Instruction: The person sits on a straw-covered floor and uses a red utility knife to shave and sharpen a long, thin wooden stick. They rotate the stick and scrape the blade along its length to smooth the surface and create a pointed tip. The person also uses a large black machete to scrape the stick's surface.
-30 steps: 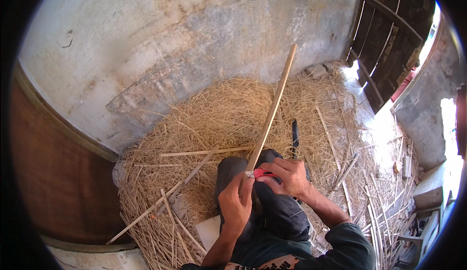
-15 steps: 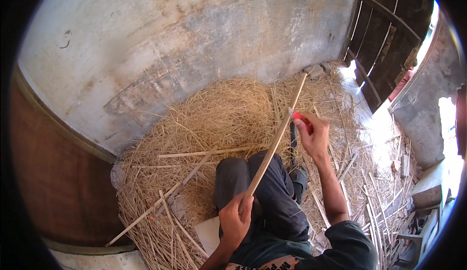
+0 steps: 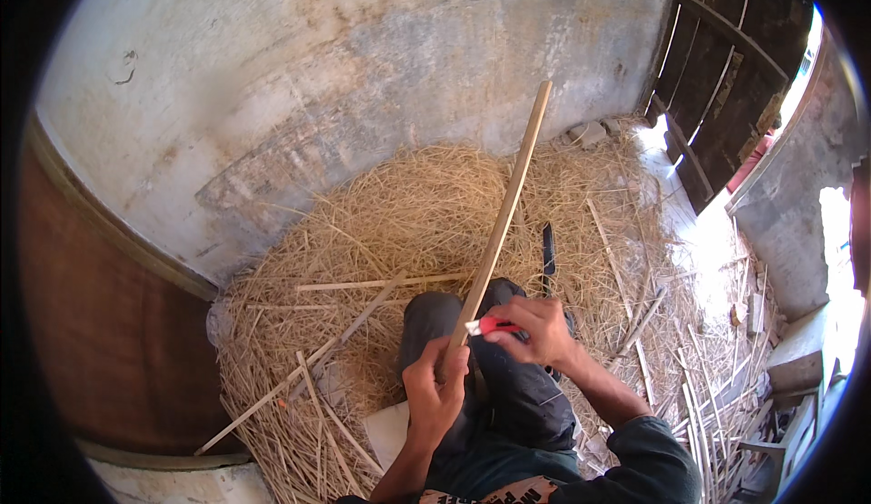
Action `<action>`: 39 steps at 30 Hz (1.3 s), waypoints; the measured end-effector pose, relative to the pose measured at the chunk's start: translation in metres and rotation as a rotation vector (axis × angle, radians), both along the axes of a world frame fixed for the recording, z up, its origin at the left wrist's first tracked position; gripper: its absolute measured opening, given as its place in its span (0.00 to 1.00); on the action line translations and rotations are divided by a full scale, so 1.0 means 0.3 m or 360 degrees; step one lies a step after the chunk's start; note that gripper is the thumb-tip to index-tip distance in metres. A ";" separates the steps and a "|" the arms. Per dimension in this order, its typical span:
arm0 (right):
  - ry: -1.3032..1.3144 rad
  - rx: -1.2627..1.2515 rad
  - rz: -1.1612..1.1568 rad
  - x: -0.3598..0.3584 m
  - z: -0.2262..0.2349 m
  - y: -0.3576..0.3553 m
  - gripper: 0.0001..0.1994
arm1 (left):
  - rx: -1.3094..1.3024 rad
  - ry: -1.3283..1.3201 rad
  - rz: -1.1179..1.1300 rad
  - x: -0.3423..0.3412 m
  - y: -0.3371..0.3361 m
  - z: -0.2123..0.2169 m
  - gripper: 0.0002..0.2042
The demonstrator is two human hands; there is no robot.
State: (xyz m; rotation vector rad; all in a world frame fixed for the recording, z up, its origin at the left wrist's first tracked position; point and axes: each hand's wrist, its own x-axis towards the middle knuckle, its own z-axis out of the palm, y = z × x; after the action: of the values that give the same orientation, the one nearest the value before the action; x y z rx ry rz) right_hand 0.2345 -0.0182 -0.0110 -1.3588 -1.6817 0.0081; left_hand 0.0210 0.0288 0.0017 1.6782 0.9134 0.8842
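Note:
My left hand (image 3: pixel 436 382) is closed round the lower end of a long, pale bamboo strip (image 3: pixel 509 203), above my left knee. The strip slants up and away, its far end in front of the wall. In my right hand (image 3: pixel 542 330) is a small red cutter knife (image 3: pixel 494 325), gripped between thumb and fingers. Its pale tip lies against the strip just above my left hand. My legs in dark trousers (image 3: pixel 430 327) are bent beneath both hands.
Straw-like shavings (image 3: pixel 413 200) cover the floor ahead. A dark, long-bladed tool (image 3: pixel 548 250) lies beyond my knees. Loose strips (image 3: pixel 263 406) are at the left, more at the right. A stained wall (image 3: pixel 435 68) stands behind, with a dark plank door (image 3: pixel 726 59) at the far right.
My right hand has brought the cutter knife down along the strip toward my left hand. The strip's far end has risen and swung slightly left; the left hand keeps its hold.

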 end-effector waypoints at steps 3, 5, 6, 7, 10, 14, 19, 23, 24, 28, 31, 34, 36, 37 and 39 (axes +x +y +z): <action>-0.0097 0.0033 -0.0015 -0.036 0.011 -0.011 0.16 | 0.0101 -0.0066 0.0008 0.010 0.005 0.007 0.12; -0.0105 0.0021 -0.0022 -0.043 0.019 -0.017 0.16 | 0.0183 -0.0042 0.0024 0.012 0.006 0.017 0.12; -0.0124 0.0043 -0.0045 -0.045 0.023 -0.018 0.16 | 0.0222 -0.0013 0.0031 0.011 0.006 0.026 0.12; -0.0142 0.0066 -0.0069 -0.046 0.026 -0.020 0.16 | 0.0261 0.0016 0.0037 0.012 0.006 0.031 0.12; -0.0201 0.0100 -0.0102 -0.043 0.032 -0.017 0.16 | 0.0307 0.0007 0.0084 0.015 0.004 0.030 0.16; -0.0245 0.0111 -0.0131 -0.039 0.040 -0.012 0.16 | 0.0441 -0.0012 0.0103 0.023 0.007 0.036 0.12; 0.0037 0.0168 -0.0243 0.009 0.021 0.013 0.11 | 0.0397 0.0108 0.0098 0.003 -0.004 0.041 0.12; 0.0301 0.0048 -0.0806 0.204 0.072 0.054 0.09 | 0.0230 0.0162 0.0002 -0.070 -0.092 -0.050 0.14; 0.0270 0.0018 -0.0872 0.257 0.062 0.057 0.09 | 0.0187 0.0169 -0.0011 -0.090 -0.116 -0.085 0.13; 0.0507 0.0059 -0.0948 0.394 0.027 0.058 0.11 | -0.0140 0.0152 -0.0083 -0.136 -0.127 -0.118 0.13; 0.0521 0.0026 -0.0855 0.385 0.008 0.042 0.10 | -0.0296 0.0059 -0.0106 -0.132 -0.081 -0.132 0.12; 0.0358 -0.0017 -0.0458 0.221 0.003 0.043 0.09 | -0.0393 -0.0104 -0.0103 -0.098 -0.060 -0.108 0.12; 0.0199 -0.0033 -0.0186 0.128 -0.017 0.034 0.10 | -0.0427 -0.0167 -0.0113 -0.066 -0.049 -0.080 0.12; 0.0181 -0.0061 -0.0104 0.082 -0.019 0.025 0.10 | -0.0426 -0.0154 -0.0125 -0.052 -0.041 -0.066 0.13; 0.0087 -0.0037 -0.0022 0.019 -0.043 0.017 0.12 | -0.0324 -0.0085 -0.0114 -0.033 -0.031 -0.061 0.14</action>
State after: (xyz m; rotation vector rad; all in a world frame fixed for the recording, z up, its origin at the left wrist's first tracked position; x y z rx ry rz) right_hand 0.2402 -0.0132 -0.0238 -1.3756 -1.6313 0.0567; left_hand 0.0111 0.0195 -0.0166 1.4964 0.8717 0.7578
